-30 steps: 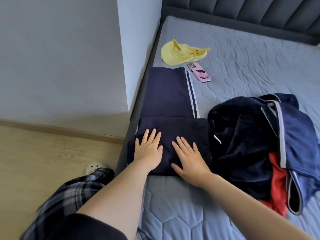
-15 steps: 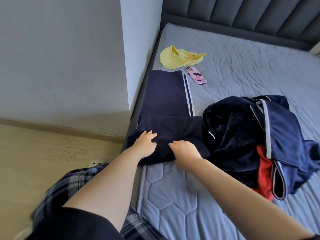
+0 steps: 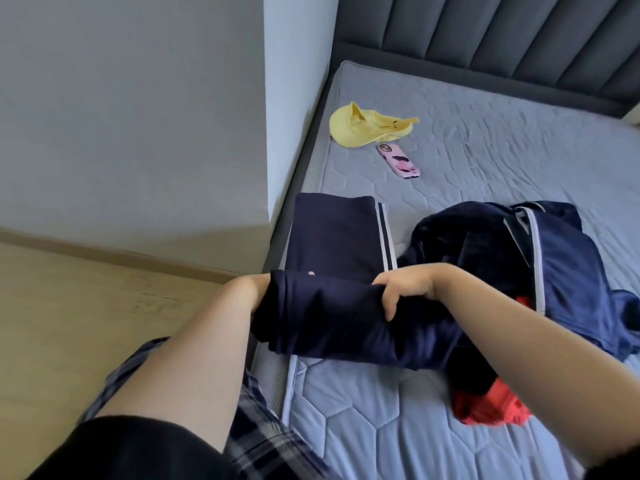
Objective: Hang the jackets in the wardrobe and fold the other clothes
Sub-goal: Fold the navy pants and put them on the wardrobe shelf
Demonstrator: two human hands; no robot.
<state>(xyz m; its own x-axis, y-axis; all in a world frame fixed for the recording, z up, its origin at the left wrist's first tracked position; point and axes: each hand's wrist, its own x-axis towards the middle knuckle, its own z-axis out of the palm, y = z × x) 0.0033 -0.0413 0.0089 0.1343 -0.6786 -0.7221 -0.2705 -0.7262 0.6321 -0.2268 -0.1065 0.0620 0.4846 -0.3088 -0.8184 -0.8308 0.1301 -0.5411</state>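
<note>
You are at the near left corner of a grey bed [image 3: 381, 427], with a wall on the left. Your left hand [image 3: 258, 292] is tucked under the near end of the navy pants [image 3: 339, 306], so you cannot tell how its fingers lie. Your right hand [image 3: 403, 287] grips the same fold from on top. The far half lies flat, so you are likely lifting this end to fold it over. On the right a pile [image 3: 519, 258] of dark clothes waits.

Half-folded navy trousers [image 3: 332, 271] on mattress [image 3: 363, 427]
</note>
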